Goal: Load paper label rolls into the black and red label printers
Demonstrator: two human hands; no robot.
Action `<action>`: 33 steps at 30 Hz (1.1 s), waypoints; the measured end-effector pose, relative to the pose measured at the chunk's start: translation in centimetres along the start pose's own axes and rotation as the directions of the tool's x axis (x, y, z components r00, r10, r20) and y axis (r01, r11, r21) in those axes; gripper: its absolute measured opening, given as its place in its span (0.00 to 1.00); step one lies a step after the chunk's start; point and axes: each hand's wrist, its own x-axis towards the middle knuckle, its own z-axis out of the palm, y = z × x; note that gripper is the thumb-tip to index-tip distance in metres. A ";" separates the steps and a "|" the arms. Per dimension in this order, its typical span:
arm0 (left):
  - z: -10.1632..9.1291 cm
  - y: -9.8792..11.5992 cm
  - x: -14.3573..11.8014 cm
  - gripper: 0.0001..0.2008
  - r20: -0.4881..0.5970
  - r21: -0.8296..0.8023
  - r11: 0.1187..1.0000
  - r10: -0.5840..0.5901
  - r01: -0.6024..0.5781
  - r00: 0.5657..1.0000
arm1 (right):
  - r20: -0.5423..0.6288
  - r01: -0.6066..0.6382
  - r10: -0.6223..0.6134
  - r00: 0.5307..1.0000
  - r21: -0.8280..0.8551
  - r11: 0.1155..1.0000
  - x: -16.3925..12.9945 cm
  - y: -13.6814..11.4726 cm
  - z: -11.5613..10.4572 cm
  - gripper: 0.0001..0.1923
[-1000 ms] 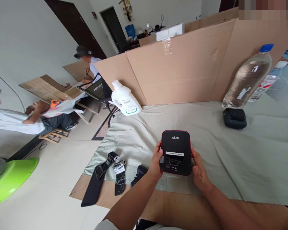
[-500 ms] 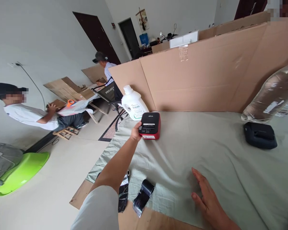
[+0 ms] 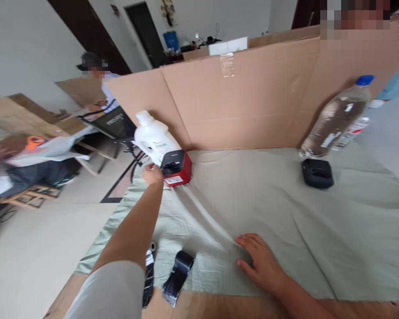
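Head view: left hand (image 3: 152, 174) touches printer (image 3: 176, 167) (red-sided).

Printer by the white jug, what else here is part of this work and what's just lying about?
In hand:
- red and black printer, left hand at its side
- grey cloth, right hand flat on it

Lying about:
- white jug
- water bottle
- black pouch
- black rolls

White jug (image 3: 154, 137) crowds printer (image 3: 176, 167) behind; cloth (image 3: 252, 199) between printer, black case (image 3: 317, 173) open.
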 end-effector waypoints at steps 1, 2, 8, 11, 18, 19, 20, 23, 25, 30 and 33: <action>0.4 0.1 -1.3 0.11 -0.039 0.055 0.995 0.083 -0.080 0.996 | 0.049 0.014 -0.014 0.999 0.015 1.000 0.0 -0.5 -0.3 0.23; 0.8 0.1 -3.0 0.12 -0.045 0.114 0.977 0.185 -0.178 0.982 | 0.091 0.030 -0.033 0.995 0.036 0.999 0.0 -0.9 -0.7 0.24; 2.1 -1.2 -19.2 0.14 0.714 -0.010 0.748 0.469 -0.663 0.519 | -0.127 -0.009 -0.014 0.992 -0.180 0.984 3.5 2.2 -7.4 0.20; 1.1 -2.2 -27.4 0.21 0.905 -0.036 0.626 0.352 -0.779 0.240 | -0.442 -0.265 0.059 0.895 -0.421 0.868 6.6 6.9 -13.9 0.19; -1.8 -4.8 -33.9 0.28 0.962 -0.082 0.460 0.270 -0.884 0.052 | -0.654 -0.772 0.451 0.607 -0.351 0.529 7.6 16.5 -22.7 0.42; -2.1 -5.0 -33.8 0.27 0.959 -0.093 0.465 0.279 -0.880 0.046 | -0.641 -0.782 0.488 0.592 -0.313 0.538 7.3 17.1 -22.8 0.43; -2.3 -5.1 -33.7 0.27 0.958 -0.099 0.475 0.285 -0.875 0.046 | -0.637 -0.782 0.500 0.586 -0.284 0.554 7.1 17.5 -22.6 0.44; -2.4 -4.9 -33.4 0.26 0.952 -0.104 0.512 0.300 -0.853 0.065 | -0.681 -0.750 0.437 0.587 -0.256 0.609 6.5 16.9 -20.7 0.42; -2.4 -4.7 -33.3 0.25 0.949 -0.113 0.543 0.307 -0.832 0.071 | -0.675 -0.682 0.363 0.642 -0.287 0.673 6.0 15.0 -18.3 0.40; -2.5 -5.0 -33.0 0.24 0.915 -0.106 0.706 0.345 -0.700 0.209 | -0.476 -0.329 0.123 0.871 -0.377 0.866 2.5 6.7 -10.0 0.35; -2.5 -5.6 -32.5 0.24 0.854 -0.134 0.805 0.390 -0.578 0.345 | -0.368 -0.210 0.054 0.928 -0.398 0.893 -0.3 1.6 -5.4 0.34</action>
